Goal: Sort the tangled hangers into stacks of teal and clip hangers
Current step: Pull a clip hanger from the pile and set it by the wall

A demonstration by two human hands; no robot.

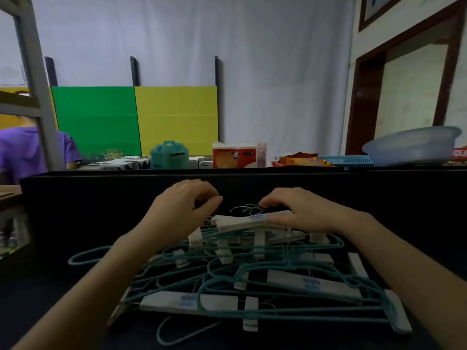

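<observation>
1. Lying in 1 tangled pile (252,274) on the black worktop (63,286), the teal hangers (278,267) and white clip hangers (177,300) are interlaced, with teal wire looped over and under the white bars.
2. The top clip hanger (237,222) sits tilted on the far end of the pile, its metal hooks (249,208) pointing away from the person.
3. The right hand (300,210) grips that top clip hanger: the thumb lies along its near edge and the fingers curl over the far side beside the hooks.
4. The left hand (184,205) hovers just left of the hooks with fingers curled in toward the thumb; whether it pinches anything cannot be told.
5. Both forearms reach in from the near corners, either side of the pile.
6. Beyond the worktop's black back panel (101,188) stand a teal box (169,155), a red-and-white tissue pack (237,155) and a blue basin (412,145).
7. A person in a purple shirt (22,150) is at far left.
</observation>
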